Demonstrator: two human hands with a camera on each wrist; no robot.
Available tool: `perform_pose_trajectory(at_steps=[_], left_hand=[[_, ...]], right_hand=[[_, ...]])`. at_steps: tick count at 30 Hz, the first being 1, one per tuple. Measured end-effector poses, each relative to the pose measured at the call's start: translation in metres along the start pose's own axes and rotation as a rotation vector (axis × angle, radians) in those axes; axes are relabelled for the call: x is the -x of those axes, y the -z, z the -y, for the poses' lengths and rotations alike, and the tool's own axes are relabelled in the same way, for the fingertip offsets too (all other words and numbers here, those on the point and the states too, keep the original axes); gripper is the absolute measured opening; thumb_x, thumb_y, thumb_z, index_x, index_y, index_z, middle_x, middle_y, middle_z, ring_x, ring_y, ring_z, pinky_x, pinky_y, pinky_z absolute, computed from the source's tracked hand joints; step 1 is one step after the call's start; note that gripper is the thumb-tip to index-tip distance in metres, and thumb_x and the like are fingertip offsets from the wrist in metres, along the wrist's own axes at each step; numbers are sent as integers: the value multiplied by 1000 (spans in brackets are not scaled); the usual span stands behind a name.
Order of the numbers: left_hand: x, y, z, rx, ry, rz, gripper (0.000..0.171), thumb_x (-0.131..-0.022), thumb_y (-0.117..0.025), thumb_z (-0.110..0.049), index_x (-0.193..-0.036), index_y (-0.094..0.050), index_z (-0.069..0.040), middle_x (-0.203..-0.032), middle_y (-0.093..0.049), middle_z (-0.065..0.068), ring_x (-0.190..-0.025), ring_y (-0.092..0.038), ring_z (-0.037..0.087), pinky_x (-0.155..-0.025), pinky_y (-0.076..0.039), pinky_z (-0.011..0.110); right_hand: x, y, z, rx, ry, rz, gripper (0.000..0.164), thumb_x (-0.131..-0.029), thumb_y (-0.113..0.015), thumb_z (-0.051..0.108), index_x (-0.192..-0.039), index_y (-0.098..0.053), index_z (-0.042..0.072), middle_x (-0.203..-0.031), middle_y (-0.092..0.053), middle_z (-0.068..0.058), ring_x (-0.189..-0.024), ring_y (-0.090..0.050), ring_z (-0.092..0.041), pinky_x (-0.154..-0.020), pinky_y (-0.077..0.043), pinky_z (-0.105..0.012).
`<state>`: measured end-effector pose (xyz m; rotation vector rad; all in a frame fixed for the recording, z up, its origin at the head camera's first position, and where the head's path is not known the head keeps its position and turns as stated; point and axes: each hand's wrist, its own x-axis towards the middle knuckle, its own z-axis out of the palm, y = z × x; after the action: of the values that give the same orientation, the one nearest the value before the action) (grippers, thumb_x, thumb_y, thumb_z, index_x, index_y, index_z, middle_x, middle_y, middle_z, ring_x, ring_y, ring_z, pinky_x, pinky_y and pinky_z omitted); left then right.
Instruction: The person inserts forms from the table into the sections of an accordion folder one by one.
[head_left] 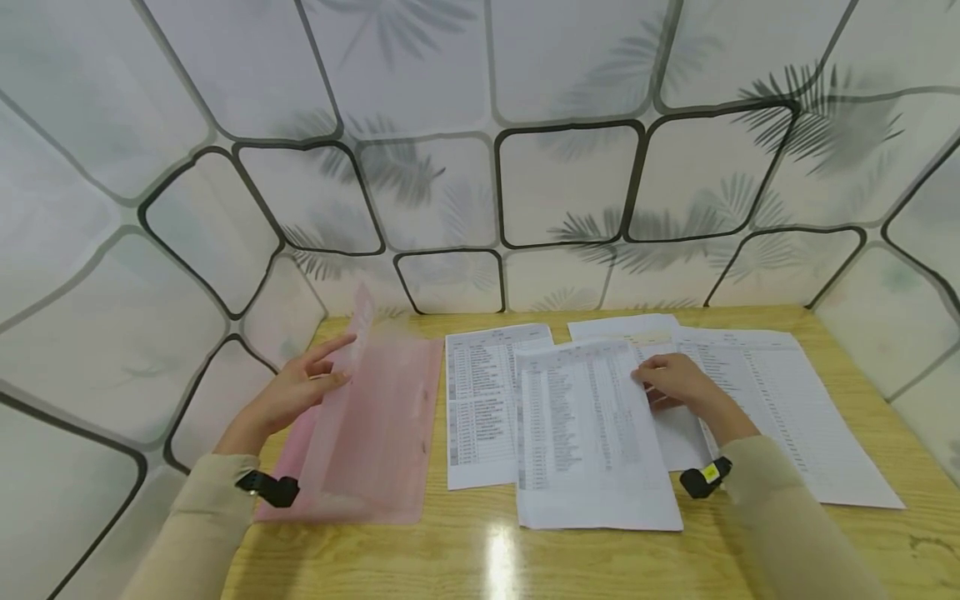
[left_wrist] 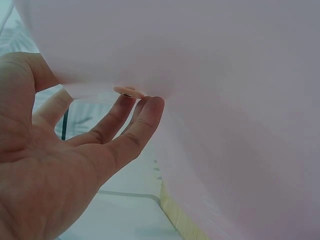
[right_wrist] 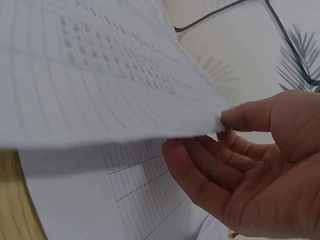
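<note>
On the left, my left hand (head_left: 296, 392) holds the raised flap of a pink translucent plastic folder (head_left: 393, 417). A small round snap button (left_wrist: 129, 92) shows by the fingertips in the left wrist view. To the right, my right hand (head_left: 678, 383) pinches the right edge of a printed sheet (head_left: 585, 417), thumb above and fingers beneath. That sheet is lifted over other papers, and its lined table of text is visible in the right wrist view. Part of the right fingers is hidden under the paper.
Another printed sheet (head_left: 480, 408) lies between the folder and the lifted one. More printed papers (head_left: 795, 408) overlap at the right on the wooden table (head_left: 420, 562). Patterned fabric walls (head_left: 570, 183) stand around the back and sides.
</note>
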<state>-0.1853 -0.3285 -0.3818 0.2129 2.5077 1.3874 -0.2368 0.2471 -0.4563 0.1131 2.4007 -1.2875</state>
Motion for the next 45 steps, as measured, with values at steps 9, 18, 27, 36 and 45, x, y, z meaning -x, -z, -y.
perform_pose_trajectory(at_steps=[9,18,27,36,45], left_hand=[[0,2,0,-2,12,2,73,-106,-64,-26,-169,-27,-22,-174,-13,26,-156,-18,55,-111,-35,76],[1,3,-2,-13,17,7,72,-107,-63,-28,-169,-27,-21,-174,-13,27,-157,-16,55,-112,-32,77],[1,2,-2,-15,8,6,73,-107,-63,-27,-169,-27,-22,-174,-14,26,-156,-18,56,-112,-33,78],[1,1,-2,-34,-2,-1,71,-107,-63,-26,-168,-29,-21,-173,-18,26,-153,-24,53,-109,-40,72],[-1,-1,-3,-43,-13,5,71,-106,-64,-25,-168,-30,-21,-172,-18,25,-152,-27,51,-103,-46,56]], right_hand=[[1,1,1,-63,-47,101,61,-111,-47,22,-157,-30,-14,-121,-68,-22,-88,-70,-17,-77,-60,-36],[2,4,0,-130,-49,139,67,-108,-54,14,-159,-23,-18,-127,-70,-22,-87,-72,-14,-75,-60,-33],[1,3,6,-276,-7,200,74,-109,-55,14,-163,-12,-13,-117,-72,-5,-91,-75,-11,-78,-61,-30],[2,-4,19,-425,103,271,64,-110,-53,12,-160,-22,-14,-106,-74,4,-91,-76,-11,-79,-61,-28],[1,-20,48,-506,155,268,58,-110,-51,9,-158,-28,-13,-105,-74,6,-91,-75,-8,-79,-60,-25]])
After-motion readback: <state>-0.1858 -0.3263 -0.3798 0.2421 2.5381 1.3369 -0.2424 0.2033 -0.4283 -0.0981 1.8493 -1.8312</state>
